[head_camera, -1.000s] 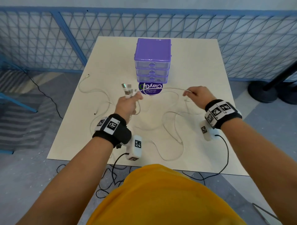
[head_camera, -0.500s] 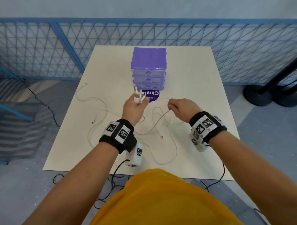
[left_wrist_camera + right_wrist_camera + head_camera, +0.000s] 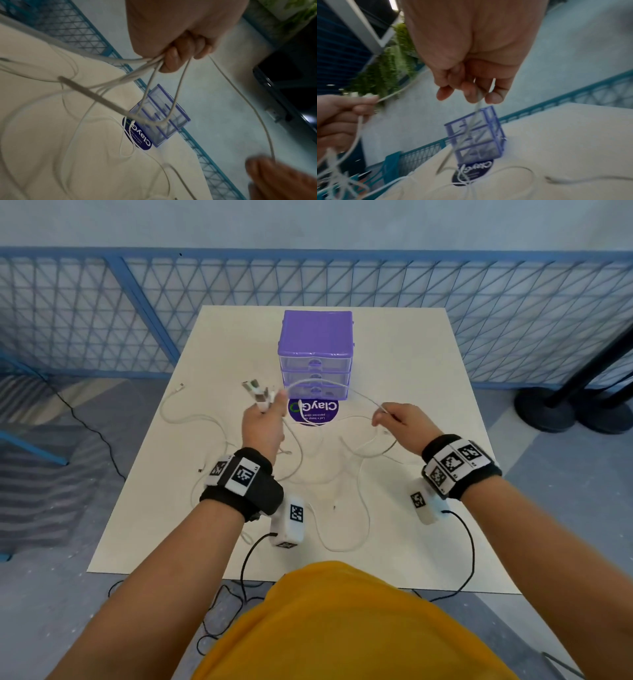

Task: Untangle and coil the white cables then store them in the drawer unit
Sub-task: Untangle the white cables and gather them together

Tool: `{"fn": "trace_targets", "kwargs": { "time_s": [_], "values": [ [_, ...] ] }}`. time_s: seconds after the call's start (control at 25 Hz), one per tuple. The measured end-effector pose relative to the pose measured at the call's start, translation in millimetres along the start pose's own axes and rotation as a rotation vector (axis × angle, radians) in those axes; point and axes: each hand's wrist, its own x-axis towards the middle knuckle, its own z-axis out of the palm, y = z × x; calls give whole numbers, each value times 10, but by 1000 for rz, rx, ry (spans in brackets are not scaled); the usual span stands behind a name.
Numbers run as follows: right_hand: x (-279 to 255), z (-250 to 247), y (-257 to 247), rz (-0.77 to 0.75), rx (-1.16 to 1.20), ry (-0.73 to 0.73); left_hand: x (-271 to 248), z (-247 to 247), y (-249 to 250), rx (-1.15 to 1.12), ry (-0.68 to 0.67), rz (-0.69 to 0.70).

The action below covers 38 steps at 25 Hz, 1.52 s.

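Gripping plug ends in our left hand (image 3: 263, 429), right hand (image 3: 397, 422) pinching one thin white cable (image 3: 318, 385) above the bench (image 3: 428, 392), we risked tightening tangles or toppling the purple plastic drawer unit (image 3: 315, 350).

A fenced-off recording or test area in a large indoor hall; a blue mesh barrier (image 3: 376, 285) runs from 9 to 3 o'clock behind a plain white table (image 3: 428, 392); stanchion bases (image 3: 548, 409) stand at 2 o'clock on grey floor (image 3: 51, 594); hanging greenery (image 3: 392, 65) shows overhead.
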Motion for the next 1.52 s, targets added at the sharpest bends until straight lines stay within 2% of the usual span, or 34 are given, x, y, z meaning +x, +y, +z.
{"fn": "trace_targets", "kwargs": {
  "time_s": [0.12,0.24,0.36,0.48,0.6,0.76,0.84,1.0,1.08,1.16,1.24,1.36,1.44,1.52],
  "values": [
    [-41,-18,344,145,62,18,106,-118,35,-85,136,4],
    [-42,-11,439,243,233,89,119,-131,-42,-31,149,13],
    [11,-94,238,257,513,207,105,-110,-145,23,144,0],
    [48,-241,-43,189,753,243,85,-107,-200,52,105,-25],
    [78,-265,-275,127,892,149,-4,-63,-223,100,-73,-3],
    [96,71,-460,101,771,-132,-148,96,-234,97,-383,121],
    [88,254,-485,91,721,-195,-157,158,-274,106,-456,160],
    [114,346,-397,37,647,-133,-171,167,-299,229,-415,180],
    [133,372,-248,46,426,-96,-165,133,-278,278,-360,157],
    [146,484,-35,118,181,-91,-135,93,-246,266,-330,117],
    [145,700,152,178,-26,-210,-123,55,-218,188,-354,86],
    [135,997,246,306,-181,-410,-179,-15,-109,62,-386,53],
    [136,1060,245,291,-261,-407,-234,-73,-45,19,-388,45],
    [150,1077,237,249,-247,-347,-263,-142,-20,14,-371,50]
  ]
}}
